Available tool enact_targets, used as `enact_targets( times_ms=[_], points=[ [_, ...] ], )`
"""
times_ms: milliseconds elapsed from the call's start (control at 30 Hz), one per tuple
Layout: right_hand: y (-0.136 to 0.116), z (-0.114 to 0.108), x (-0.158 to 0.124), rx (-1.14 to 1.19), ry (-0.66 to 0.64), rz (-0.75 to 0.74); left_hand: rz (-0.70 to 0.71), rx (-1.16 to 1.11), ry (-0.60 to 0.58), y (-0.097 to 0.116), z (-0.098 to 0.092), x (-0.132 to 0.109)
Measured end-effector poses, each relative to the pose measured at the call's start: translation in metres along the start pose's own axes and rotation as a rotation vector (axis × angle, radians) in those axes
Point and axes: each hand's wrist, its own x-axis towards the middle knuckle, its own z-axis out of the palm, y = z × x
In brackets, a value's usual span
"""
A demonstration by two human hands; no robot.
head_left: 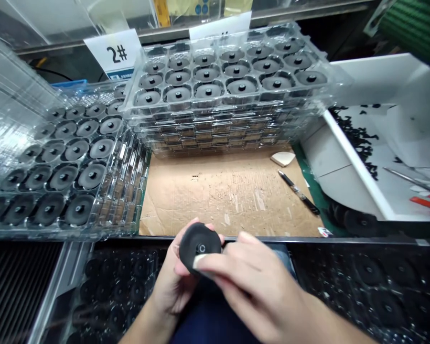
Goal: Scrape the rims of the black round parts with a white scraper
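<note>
My left hand grips a round black rubber-like disc from below and behind, fingers wrapped round its edge. At the disc's middle is a small raised hub with a ring-shaped top. Against the disc's face, just below that hub, my right hand is closed in a pinch. A small whitish piece shows at its fingertips, mostly covered by them; its exact kind is unclear. Beyond both hands lies a brown cardboard sheet, bearing a pale wedge-shaped block and a black pen.
Stacked clear trays of similar discs stand at the back, with another tray stack at the left. A white bin at the right contains small black scraps and a tool with red handles. A "2#" sign stands behind.
</note>
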Motion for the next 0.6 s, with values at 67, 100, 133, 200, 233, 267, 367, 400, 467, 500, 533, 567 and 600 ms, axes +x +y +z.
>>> enact_targets(
  times_ms=[67,100,133,200,233,267,367,400,467,500,533,567,600],
  points=[
    [0.0,-0.01,-0.007,-0.062,-0.019,0.102,-0.015,-0.014,-0.021,0.001,-0.001,0.001],
    [0.0,-0.014,-0.009,-0.114,0.005,0.147,-0.033,-0.02,-0.026,0.001,-0.001,0.001],
    [-0.001,-0.017,-0.007,-0.165,0.039,0.168,-0.057,-0.021,-0.03,0.001,-0.001,0.001],
    [0.001,-0.02,0.0,-0.219,0.071,0.103,-0.123,-0.017,-0.02,0.001,0.002,0.001],
    [0.004,-0.019,0.006,-0.201,0.052,0.034,-0.154,-0.013,-0.012,0.001,0.003,0.0],
    [0.009,-0.019,0.011,-0.157,0.025,-0.03,-0.175,-0.008,-0.005,0.001,0.003,0.0],
    [0.028,-0.015,0.017,-0.028,0.027,-0.025,-0.19,-0.054,-0.044,0.004,0.002,-0.001],
    [0.035,-0.014,0.015,-0.007,0.062,0.054,-0.192,-0.086,-0.064,0.004,0.0,-0.001],
    [0.046,-0.01,0.003,0.025,0.119,0.239,-0.202,-0.147,-0.094,0.005,-0.003,-0.001],
    [0.049,-0.006,-0.005,0.05,0.121,0.322,-0.206,-0.167,-0.105,0.006,-0.005,0.0],
    [0.052,-0.002,-0.016,0.079,0.109,0.392,-0.21,-0.181,-0.111,0.006,-0.006,0.001],
    [0.055,0.003,-0.026,0.103,0.085,0.451,-0.217,-0.191,-0.119,0.006,-0.006,0.002],
    [0.059,0.008,-0.036,0.117,0.057,0.499,-0.227,-0.197,-0.129,0.007,-0.006,0.003]
  ],
)
